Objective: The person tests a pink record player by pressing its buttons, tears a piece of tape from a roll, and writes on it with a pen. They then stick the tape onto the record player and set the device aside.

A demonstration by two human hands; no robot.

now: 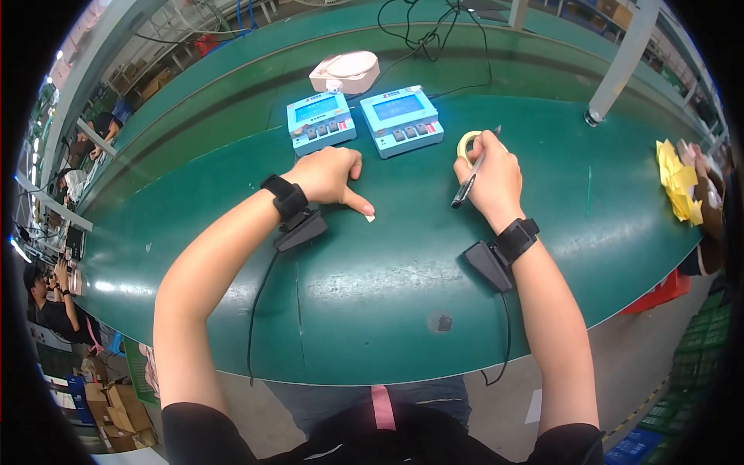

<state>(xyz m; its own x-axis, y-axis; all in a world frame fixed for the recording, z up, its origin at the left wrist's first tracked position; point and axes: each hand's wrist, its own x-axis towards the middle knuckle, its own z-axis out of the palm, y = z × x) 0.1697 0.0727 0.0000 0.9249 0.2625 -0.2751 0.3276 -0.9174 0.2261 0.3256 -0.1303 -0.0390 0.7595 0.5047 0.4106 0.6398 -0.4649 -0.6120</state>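
My left hand (pixel 332 177) rests on the green table (pixel 372 294) with the fingers curled and the thumb stretched out toward a small white scrap (pixel 370 218) just beside its tip. My right hand (pixel 490 177) grips a dark pen (pixel 463 189) that slants down to the left, and the same hand holds a roll of yellowish tape (pixel 466 143) against the table. Both wrists wear black bands with dark wired units. Two light blue devices with screens and buttons (pixel 320 121) (pixel 401 118) stand side by side just beyond my hands.
A white round-topped device (pixel 346 72) sits behind the blue ones, with black cables (pixel 422 35) trailing off. A grey post (pixel 620 66) stands at the back right. Yellow cloth (pixel 676 182) lies at the right edge. Another person (pixel 50 298) works at far left.
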